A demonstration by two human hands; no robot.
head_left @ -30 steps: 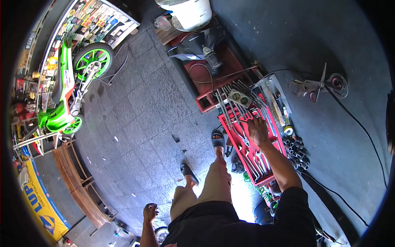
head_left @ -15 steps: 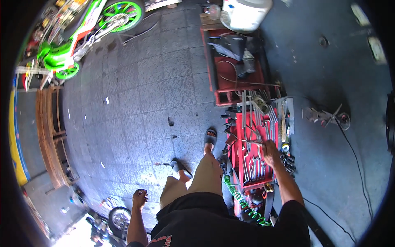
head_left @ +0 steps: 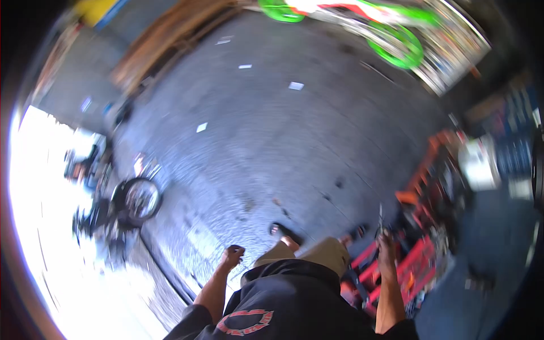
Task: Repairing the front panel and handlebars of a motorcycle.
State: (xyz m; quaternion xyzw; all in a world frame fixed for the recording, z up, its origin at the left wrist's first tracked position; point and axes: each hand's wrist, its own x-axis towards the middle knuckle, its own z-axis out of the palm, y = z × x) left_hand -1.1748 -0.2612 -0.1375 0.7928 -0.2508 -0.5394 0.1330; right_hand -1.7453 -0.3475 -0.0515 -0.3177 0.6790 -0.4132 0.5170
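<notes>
My right hand [head_left: 385, 245] holds a slim metal hand tool [head_left: 382, 214] upright beside the red tool cart [head_left: 419, 255], whose contents are smeared by motion. My left hand [head_left: 232, 256] hangs at the left of my body with its fingers curled; a small dark shape shows at them, too unclear to name.
A green and white motorbike [head_left: 396, 45] lies along the top beside a stocked display case. A wooden bench [head_left: 158, 39] is at upper left. A wheel [head_left: 140, 199] and motorbike parts stand near the bright doorway [head_left: 51, 226]. A white bucket [head_left: 476, 161] is at right.
My view has swung toward the doorway on the left. My right hand has come away from the cart's tools, now with a tool raised in it, and the cart shows lower at right.
</notes>
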